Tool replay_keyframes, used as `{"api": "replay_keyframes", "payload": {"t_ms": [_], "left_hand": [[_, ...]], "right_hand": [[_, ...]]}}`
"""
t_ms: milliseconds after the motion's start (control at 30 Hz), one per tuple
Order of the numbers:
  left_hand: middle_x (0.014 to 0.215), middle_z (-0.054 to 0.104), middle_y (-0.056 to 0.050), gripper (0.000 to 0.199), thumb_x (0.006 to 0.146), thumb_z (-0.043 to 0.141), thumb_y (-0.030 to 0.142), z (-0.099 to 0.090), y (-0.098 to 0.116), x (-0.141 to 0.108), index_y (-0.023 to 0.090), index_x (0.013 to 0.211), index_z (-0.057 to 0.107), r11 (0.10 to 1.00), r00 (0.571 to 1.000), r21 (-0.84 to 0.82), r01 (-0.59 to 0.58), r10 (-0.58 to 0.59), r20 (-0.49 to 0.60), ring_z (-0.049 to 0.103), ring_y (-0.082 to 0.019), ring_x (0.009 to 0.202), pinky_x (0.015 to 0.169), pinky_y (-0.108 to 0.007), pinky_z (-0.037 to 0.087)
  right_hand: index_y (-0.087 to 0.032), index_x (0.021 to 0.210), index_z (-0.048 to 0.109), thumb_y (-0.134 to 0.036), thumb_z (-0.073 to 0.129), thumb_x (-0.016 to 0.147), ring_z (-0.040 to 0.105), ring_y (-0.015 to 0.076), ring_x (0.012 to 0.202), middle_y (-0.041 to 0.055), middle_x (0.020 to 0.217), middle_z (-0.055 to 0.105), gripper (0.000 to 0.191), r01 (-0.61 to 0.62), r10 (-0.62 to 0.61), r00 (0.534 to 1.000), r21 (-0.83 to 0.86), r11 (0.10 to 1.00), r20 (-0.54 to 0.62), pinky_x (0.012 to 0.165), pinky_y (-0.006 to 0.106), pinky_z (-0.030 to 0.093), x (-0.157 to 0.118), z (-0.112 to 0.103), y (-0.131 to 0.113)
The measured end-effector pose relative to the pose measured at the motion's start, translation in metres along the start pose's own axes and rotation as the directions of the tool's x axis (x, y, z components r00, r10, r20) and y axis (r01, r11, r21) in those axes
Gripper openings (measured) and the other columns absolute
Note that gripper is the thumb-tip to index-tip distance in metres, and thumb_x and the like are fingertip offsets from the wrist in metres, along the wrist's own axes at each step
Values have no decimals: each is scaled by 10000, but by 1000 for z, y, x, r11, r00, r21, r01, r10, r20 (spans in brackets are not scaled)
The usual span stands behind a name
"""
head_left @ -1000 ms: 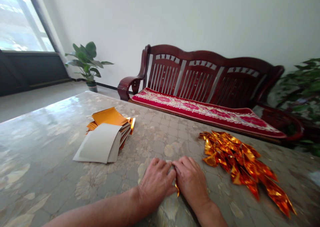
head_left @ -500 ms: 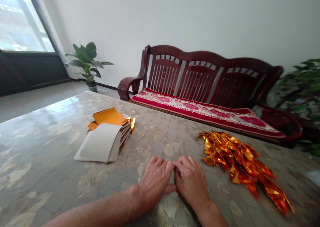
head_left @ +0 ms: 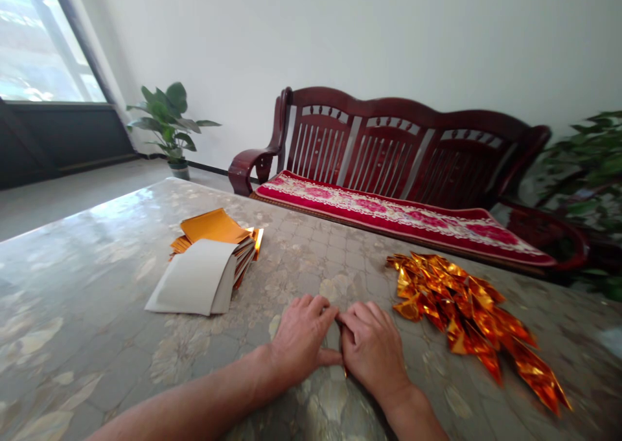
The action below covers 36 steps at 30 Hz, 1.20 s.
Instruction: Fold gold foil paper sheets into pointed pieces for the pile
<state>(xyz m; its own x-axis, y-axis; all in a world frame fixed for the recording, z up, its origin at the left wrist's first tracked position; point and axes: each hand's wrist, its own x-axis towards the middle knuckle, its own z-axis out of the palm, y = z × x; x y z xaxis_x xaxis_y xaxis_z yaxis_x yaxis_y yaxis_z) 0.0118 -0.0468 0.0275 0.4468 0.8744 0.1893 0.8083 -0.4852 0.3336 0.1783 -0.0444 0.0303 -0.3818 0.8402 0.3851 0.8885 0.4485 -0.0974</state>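
Note:
Low over the table, my left hand (head_left: 302,337) and my right hand (head_left: 373,351) meet, fingertips touching. Between them is a small folded piece of foil paper (head_left: 345,371), nearly all hidden; only a thin gold-orange sliver shows by my right palm. The fingers of my right hand curl closed around it. My left thumb and index finger reach to its near and far ends. To the left lies a stack of foil paper sheets (head_left: 192,279), some white side up, others gold. At the right is a heap of folded shiny orange-gold foil pieces (head_left: 457,305).
The table (head_left: 111,363) has a glossy floral, tile-patterned cover. Beyond its far edge stands a dark red wooden bench (head_left: 389,149) with a red floral seat cover (head_left: 379,208). Potted plants stand at the left (head_left: 172,127) and right (head_left: 595,175).
My left hand's fingers have lifted and shifted slightly away from me, its thumb closer to my right hand. My right hand has barely moved. The stack and heap are unchanged.

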Motion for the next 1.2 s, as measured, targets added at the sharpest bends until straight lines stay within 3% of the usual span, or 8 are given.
{"api": "replay_keyframes", "payload": {"t_ms": [167, 567, 1200], "left_hand": [[1155, 603, -36, 528, 702, 765, 540, -1, 0, 1, 247, 1112, 605, 1000, 1000, 27, -2, 2, 12, 554, -260, 1030, 895, -394, 450], [1200, 598, -50, 568, 703, 753, 574, -5, 1, 4, 247, 1150, 625, 999, 997, 46, -10, 7, 72, 548, -277, 1055, 906, -404, 460], [1156, 611, -56, 562, 680, 774, 585, -6, 2, 5, 227, 1093, 645, 997, 997, 73, -20, 14, 75, 564, -287, 1028, 874, -431, 494]], "right_hand": [[-257, 828, 695, -115, 573, 842, 520, 190, 836, 14, 785, 634, 188, -1, 1, 1000, 14, 1000, 28, 745, 325, 315, 1, -4, 1], [-285, 854, 696, -118, 567, 820, 555, 180, 866, -23, 840, 689, 214, -74, 52, 984, 130, 989, 168, 762, 296, 326, 6, -17, 13], [-251, 781, 699, -142, 571, 899, 524, 172, 793, 5, 777, 625, 206, 48, -58, 981, 56, 997, 183, 698, 294, 297, 2, -11, 12]]}}
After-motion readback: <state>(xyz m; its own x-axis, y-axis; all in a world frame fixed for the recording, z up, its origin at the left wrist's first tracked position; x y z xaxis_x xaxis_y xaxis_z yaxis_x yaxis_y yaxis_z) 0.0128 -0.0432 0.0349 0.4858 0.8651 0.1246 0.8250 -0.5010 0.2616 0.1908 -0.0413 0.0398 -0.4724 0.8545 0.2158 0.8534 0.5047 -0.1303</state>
